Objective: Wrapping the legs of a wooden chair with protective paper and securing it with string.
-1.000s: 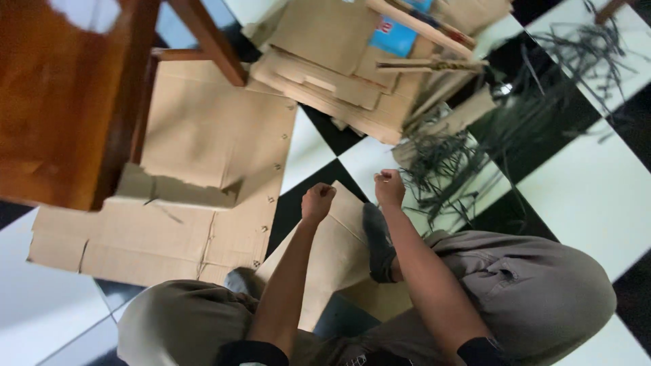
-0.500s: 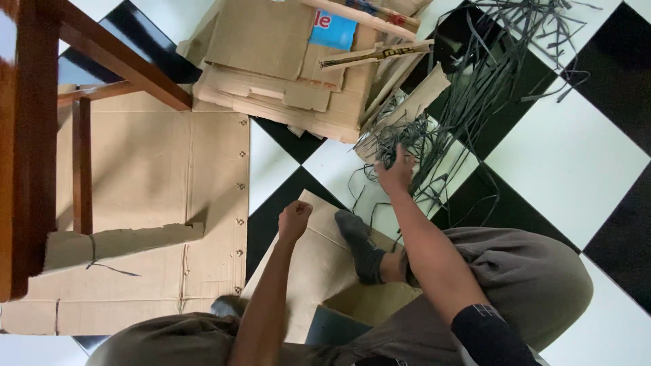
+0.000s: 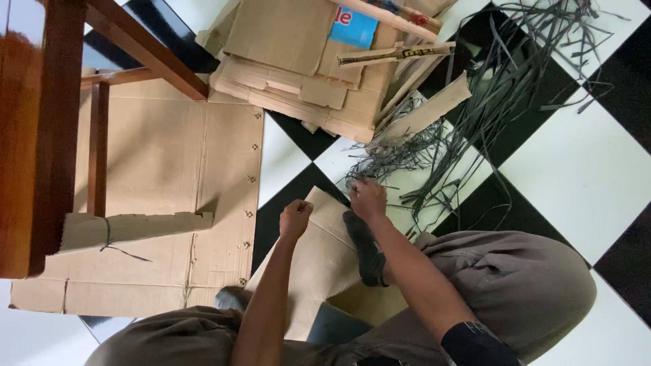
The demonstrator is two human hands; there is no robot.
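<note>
Cardboard piece (image 3: 319, 264) on floor between knees, under left hand (image 3: 296, 218) and right hand (image 3: 368, 198). Foot (image 3: 363, 247) rests on its right edge. Pile of strips (image 3: 475, 115) beyond right hand, spreading to upper right. Stack of cardboard (image 3: 305, 61) behind hands, sticks (image 3: 397, 53) on top. Large flat cardboard sheet (image 3: 169, 190) at left, under wooden chair (image 3: 41, 135).

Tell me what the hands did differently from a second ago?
The right hand moved away from the left hand, out to the edge of the grey strips, fingers touching them. The left hand stays a closed fist above the cardboard piece. The cardboard stack and wooden chair lie unchanged.
</note>
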